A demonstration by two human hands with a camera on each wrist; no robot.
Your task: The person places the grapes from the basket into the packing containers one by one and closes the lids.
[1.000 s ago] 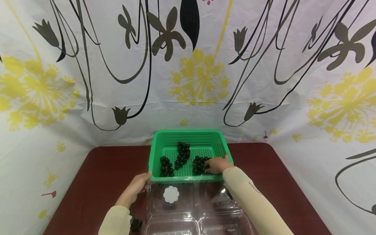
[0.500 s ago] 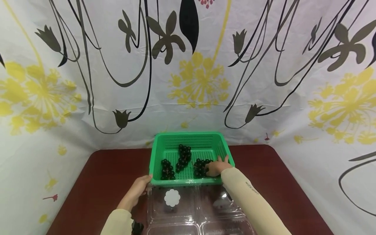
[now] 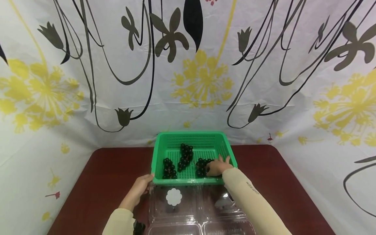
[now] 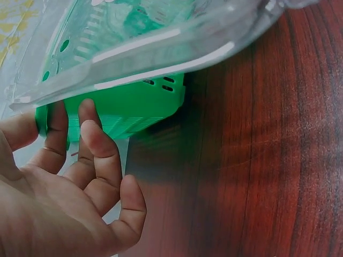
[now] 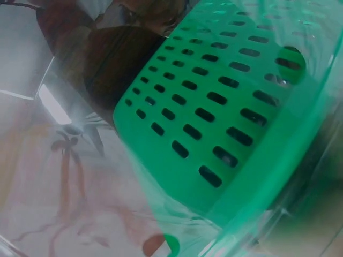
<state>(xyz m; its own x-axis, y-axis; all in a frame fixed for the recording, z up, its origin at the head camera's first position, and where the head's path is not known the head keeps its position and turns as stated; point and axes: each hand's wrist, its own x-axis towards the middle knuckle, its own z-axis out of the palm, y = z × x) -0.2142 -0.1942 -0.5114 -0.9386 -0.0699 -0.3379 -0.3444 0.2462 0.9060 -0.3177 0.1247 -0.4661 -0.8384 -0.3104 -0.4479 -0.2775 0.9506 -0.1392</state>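
Observation:
A green plastic basket [image 3: 157, 156] stands at the back of the table, holding bunches of dark grapes. One bunch [image 3: 169, 169] lies at the left, another [image 3: 185, 156] in the middle. My left hand [image 3: 140, 187] holds the basket's front left corner; the left wrist view shows the thumb and index finger [image 4: 56, 134] pinching its rim. Inside, my right hand [image 3: 216, 168] has its thumb and nearest fingers curled at the right bunch of grapes [image 3: 201, 166], other fingers raised. Its fingertips are partly hidden. The right wrist view shows only the basket's slotted wall [image 5: 198, 107] through clear plastic.
A clear plastic container [image 3: 176, 212] with several compartments sits before the basket, bearing a white scalloped sticker [image 3: 174, 197]. Its clear edge [image 4: 161, 59] passes above my left fingers. The dark red table [image 3: 97, 182] meets a patterned cloth [image 3: 188, 81] behind and at the sides.
The view has shifted slightly. My right hand stays at the right bunch of grapes, its raised fingers more spread than a second ago. My left hand keeps its hold on the basket rim.

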